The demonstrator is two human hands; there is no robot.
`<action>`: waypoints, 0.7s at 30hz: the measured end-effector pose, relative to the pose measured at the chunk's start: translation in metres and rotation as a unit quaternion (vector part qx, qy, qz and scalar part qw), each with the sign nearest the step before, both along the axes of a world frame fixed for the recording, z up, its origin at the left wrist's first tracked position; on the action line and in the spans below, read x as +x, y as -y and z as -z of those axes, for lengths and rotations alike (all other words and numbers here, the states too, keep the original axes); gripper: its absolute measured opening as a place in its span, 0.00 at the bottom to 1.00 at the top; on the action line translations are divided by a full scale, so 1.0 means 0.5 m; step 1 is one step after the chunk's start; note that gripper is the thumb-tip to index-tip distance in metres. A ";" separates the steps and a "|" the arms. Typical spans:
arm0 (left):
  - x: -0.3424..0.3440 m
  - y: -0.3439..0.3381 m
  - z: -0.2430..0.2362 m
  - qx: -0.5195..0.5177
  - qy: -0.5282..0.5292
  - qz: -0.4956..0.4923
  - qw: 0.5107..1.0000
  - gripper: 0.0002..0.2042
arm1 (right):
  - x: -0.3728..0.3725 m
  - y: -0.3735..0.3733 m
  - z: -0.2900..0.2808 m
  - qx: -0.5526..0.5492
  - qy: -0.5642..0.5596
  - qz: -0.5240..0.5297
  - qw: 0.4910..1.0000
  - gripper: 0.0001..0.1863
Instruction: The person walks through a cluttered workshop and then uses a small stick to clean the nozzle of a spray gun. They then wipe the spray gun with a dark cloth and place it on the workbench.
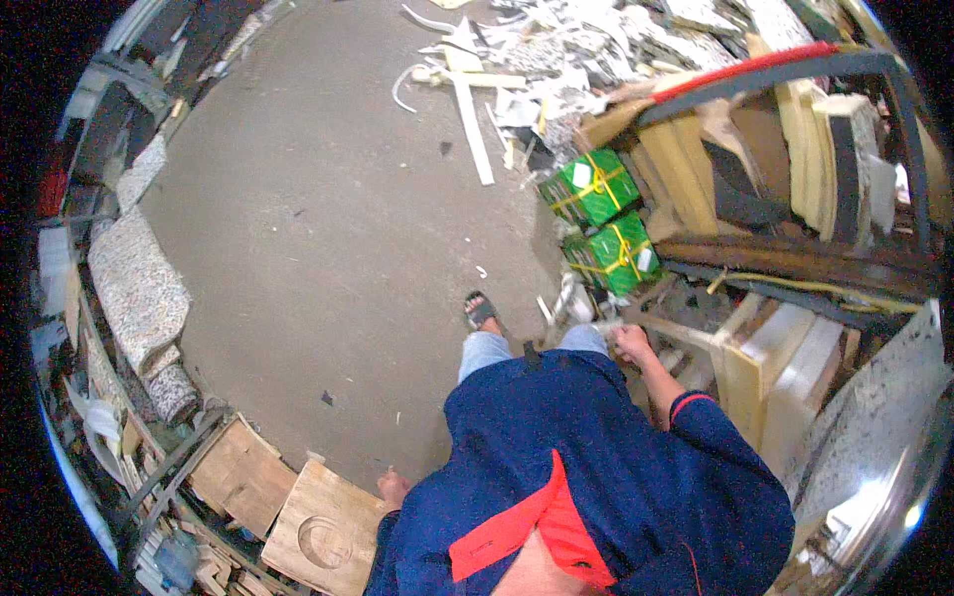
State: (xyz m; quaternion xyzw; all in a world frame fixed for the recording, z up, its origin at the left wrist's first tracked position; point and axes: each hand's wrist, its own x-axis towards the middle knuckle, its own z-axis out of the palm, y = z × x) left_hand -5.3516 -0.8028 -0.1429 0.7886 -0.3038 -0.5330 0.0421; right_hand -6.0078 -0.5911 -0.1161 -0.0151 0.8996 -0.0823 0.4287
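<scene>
My right hand (630, 343) is closed around the end of a pale wooden strip (686, 334) that runs off to the right toward upright pale boards (770, 382). My left hand (393, 488) hangs low at my side, just above a wooden board with a round cut-out (323, 536); it holds nothing that I can make out, and its fingers are hard to see. My sandalled foot (480, 311) stands on the grey concrete floor (318, 228).
Two green boxes tied with yellow strapping (591, 187) (613, 254) lie by a rack of boards and panels (795, 159) on the right. White scraps and strips (472, 109) litter the far floor. Speckled stone slabs (139, 288) and wooden boards (238, 477) line the left.
</scene>
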 end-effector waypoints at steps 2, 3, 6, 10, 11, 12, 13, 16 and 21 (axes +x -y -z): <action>-0.052 0.042 0.004 0.024 -0.002 -0.002 1.000 0.15 | -0.001 0.000 0.023 0.000 -0.034 -0.043 0.998 0.21; -0.081 0.074 0.005 0.036 -0.007 -0.002 0.999 0.14 | -0.005 0.005 0.031 -0.020 -0.027 -0.049 0.998 0.20; -0.203 0.229 0.032 0.036 0.004 0.103 0.994 0.14 | -0.022 0.045 0.036 -0.039 -0.013 -0.072 0.997 0.20; -0.444 0.471 0.047 -0.065 -0.033 0.051 0.996 0.16 | -0.061 0.141 -0.010 -0.002 -0.006 -0.098 0.995 0.20; -0.506 0.527 0.038 -0.054 -0.037 0.068 0.996 0.15 | -0.073 0.173 -0.019 0.001 -0.002 -0.097 0.995 0.20; -0.566 0.577 0.025 -0.053 -0.043 0.085 0.994 0.16 | -0.078 0.188 -0.037 -0.010 -0.013 -0.023 1.000 0.26; -0.630 0.623 0.011 -0.072 -0.068 0.093 0.991 0.16 | -0.088 0.215 -0.043 -0.003 -0.023 -0.014 1.000 0.26; -0.778 0.722 -0.028 -0.166 -0.133 0.161 0.964 0.16 | -0.116 0.287 -0.037 0.045 -0.002 0.008 0.999 0.26; -0.818 0.860 0.023 -0.237 -0.056 0.341 0.908 0.18 | -0.163 0.481 0.058 0.119 0.013 -0.204 0.972 0.30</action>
